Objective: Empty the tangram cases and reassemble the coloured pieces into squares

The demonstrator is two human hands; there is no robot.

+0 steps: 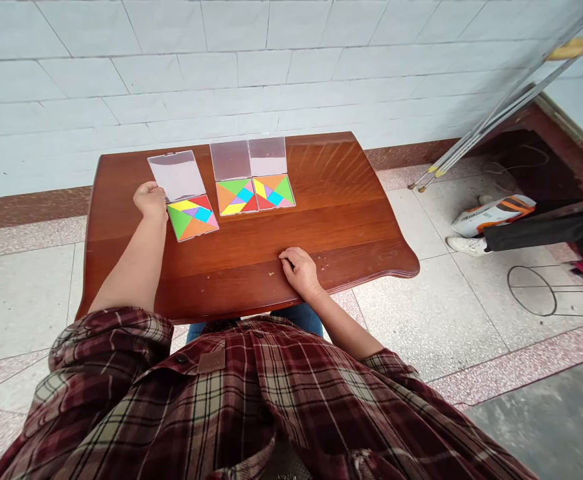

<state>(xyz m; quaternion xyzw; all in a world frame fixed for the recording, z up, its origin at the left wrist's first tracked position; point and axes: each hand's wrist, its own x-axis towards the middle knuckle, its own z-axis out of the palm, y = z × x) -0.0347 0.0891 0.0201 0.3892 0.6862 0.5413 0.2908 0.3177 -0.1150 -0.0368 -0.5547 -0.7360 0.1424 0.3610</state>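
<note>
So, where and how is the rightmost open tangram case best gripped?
Take the rightmost case, probably, by its right edge, the right hand coming from the right: the middle case sits close along its left side. It lies flat, lid opened back towards the wall, so a level pinch should help keep the pieces in.

Left fingers [159, 192] at leftmost open tangram case [187, 204], right fingers [288, 254] on brown table [341, 217]
</note>
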